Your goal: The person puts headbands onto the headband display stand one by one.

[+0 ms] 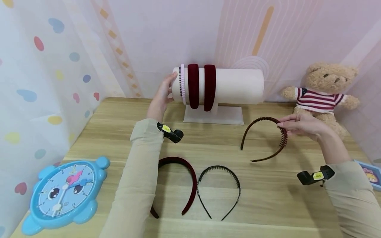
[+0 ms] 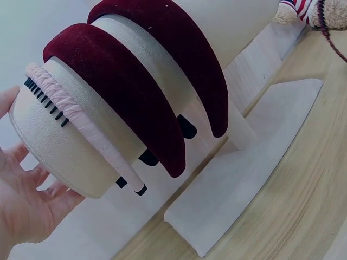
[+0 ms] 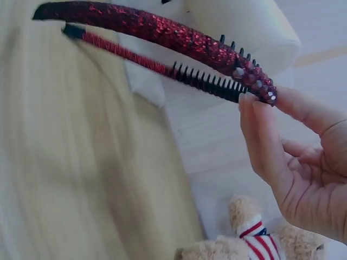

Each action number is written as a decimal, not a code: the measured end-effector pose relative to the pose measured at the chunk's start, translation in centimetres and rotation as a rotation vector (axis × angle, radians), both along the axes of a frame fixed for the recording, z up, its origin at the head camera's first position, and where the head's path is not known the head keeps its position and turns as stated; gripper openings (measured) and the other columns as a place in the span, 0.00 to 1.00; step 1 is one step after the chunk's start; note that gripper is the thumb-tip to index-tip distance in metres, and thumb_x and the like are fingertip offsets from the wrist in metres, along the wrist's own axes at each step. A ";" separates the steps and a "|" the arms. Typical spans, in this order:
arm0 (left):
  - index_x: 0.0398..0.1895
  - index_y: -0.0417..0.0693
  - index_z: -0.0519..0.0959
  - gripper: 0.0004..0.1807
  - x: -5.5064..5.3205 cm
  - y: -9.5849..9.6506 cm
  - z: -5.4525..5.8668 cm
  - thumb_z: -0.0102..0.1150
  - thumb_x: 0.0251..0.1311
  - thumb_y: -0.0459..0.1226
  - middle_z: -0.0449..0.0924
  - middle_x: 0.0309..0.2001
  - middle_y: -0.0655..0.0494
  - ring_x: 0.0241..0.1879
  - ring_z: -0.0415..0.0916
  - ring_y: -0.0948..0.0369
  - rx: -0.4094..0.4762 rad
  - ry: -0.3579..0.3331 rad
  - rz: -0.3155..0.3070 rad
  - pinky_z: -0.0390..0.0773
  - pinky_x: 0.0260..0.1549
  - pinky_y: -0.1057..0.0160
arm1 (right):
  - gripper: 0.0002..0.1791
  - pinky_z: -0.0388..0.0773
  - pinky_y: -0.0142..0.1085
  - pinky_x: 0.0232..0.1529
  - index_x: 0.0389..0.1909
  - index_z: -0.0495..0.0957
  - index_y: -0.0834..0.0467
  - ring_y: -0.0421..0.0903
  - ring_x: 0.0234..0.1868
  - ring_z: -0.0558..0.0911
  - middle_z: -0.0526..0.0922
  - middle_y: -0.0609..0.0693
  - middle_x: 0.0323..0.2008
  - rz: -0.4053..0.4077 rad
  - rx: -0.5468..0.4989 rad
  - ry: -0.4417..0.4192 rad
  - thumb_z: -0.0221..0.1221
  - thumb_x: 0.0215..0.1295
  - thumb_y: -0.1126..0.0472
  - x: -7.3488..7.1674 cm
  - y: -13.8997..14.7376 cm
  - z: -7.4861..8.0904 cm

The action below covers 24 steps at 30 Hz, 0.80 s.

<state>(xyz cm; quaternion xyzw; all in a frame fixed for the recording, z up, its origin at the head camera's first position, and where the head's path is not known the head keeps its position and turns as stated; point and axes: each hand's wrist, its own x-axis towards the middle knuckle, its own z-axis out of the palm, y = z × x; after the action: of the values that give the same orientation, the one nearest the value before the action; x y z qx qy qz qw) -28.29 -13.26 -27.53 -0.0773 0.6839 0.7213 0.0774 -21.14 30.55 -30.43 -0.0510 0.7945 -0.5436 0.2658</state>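
A cream roll-shaped headband stand (image 1: 238, 86) carries a thin lilac headband with black teeth (image 1: 183, 84) and two padded dark-red velvet headbands (image 1: 193, 86) (image 2: 122, 92). My left hand (image 1: 162, 92) (image 2: 32, 200) grips the left end of the roll, its fingers spread around the rim. To the right of the stand, my right hand (image 1: 303, 125) (image 3: 303, 162) pinches a glittery dark-red toothed headband (image 1: 263, 119) (image 3: 146, 27) near the middle of its arch, above the table. In front lie another velvet headband (image 1: 194, 180), partly behind my left sleeve, and a black toothed headband (image 1: 239, 186).
A blue toy clock (image 1: 99, 195) lies at the table's left. A teddy bear (image 1: 319, 99) in a striped shirt sits at the back right. Part of a blue-framed object (image 1: 367, 172) shows at the right edge. Patterned curtains stand behind the wooden table (image 1: 268, 205).
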 end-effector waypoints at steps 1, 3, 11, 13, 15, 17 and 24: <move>0.69 0.63 0.51 0.34 0.0 0.0 0.0 0.43 0.60 0.57 0.50 0.71 0.59 0.68 0.50 0.56 -0.001 -0.001 0.000 0.55 0.63 0.52 | 0.13 0.78 0.28 0.36 0.34 0.78 0.43 0.32 0.33 0.80 0.83 0.34 0.33 -0.007 -0.049 -0.003 0.50 0.67 0.65 -0.2 0.0 0.1; 0.69 0.63 0.50 0.35 0.0 0.0 0.0 0.44 0.60 0.58 0.50 0.71 0.59 0.68 0.50 0.56 -0.002 -0.002 -0.004 0.55 0.63 0.51 | 0.17 0.78 0.27 0.36 0.32 0.80 0.42 0.32 0.34 0.80 0.83 0.35 0.33 -0.036 -0.145 -0.010 0.48 0.67 0.67 -0.4 -0.2 0.6; 0.68 0.67 0.51 0.36 -0.3 0.0 -0.4 0.46 0.57 0.60 0.50 0.71 0.60 0.67 0.52 0.57 -0.015 0.002 0.011 0.56 0.62 0.52 | 0.07 0.79 0.26 0.32 0.25 0.81 0.48 0.35 0.27 0.83 0.83 0.38 0.26 -0.363 -0.323 0.096 0.61 0.56 0.64 -1.4 -3.6 3.8; 0.68 0.67 0.52 0.36 -0.2 0.0 -0.3 0.46 0.57 0.60 0.51 0.70 0.60 0.67 0.52 0.56 -0.012 0.003 0.006 0.55 0.62 0.52 | 0.05 0.79 0.26 0.31 0.25 0.80 0.49 0.35 0.26 0.83 0.83 0.38 0.25 -0.445 -0.328 0.140 0.65 0.52 0.64 -1.6 -4.6 4.4; 0.69 0.65 0.51 0.36 -0.1 0.1 -0.2 0.45 0.58 0.59 0.50 0.71 0.59 0.67 0.51 0.56 -0.011 0.005 -0.001 0.56 0.62 0.52 | 0.09 0.79 0.27 0.31 0.33 0.80 0.55 0.36 0.26 0.83 0.82 0.40 0.25 -0.507 -0.350 0.178 0.66 0.49 0.64 -1.9 -5.6 5.0; 0.69 0.65 0.51 0.35 0.0 0.1 -0.1 0.45 0.59 0.58 0.51 0.70 0.59 0.67 0.52 0.56 -0.006 0.004 -0.001 0.56 0.62 0.52 | 0.21 0.79 0.27 0.30 0.46 0.78 0.56 0.36 0.25 0.83 0.81 0.40 0.25 -0.548 -0.356 0.194 0.67 0.48 0.63 -2.2 -6.5 5.5; 0.69 0.64 0.50 0.35 0.1 0.1 0.1 0.43 0.60 0.57 0.51 0.70 0.59 0.66 0.52 0.56 0.004 -0.007 -0.001 0.56 0.62 0.52 | 0.36 0.79 0.28 0.27 0.59 0.65 0.69 0.38 0.23 0.82 0.82 0.44 0.24 -0.591 -0.456 0.239 0.66 0.48 0.65 -3.2 -8.7 6.9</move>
<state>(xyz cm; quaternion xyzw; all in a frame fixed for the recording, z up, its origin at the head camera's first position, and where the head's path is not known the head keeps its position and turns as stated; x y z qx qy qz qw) -28.16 -13.17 -27.42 -0.0792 0.6824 0.7222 0.0804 -24.36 21.81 -23.54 0.0594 0.6592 -0.7494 -0.0146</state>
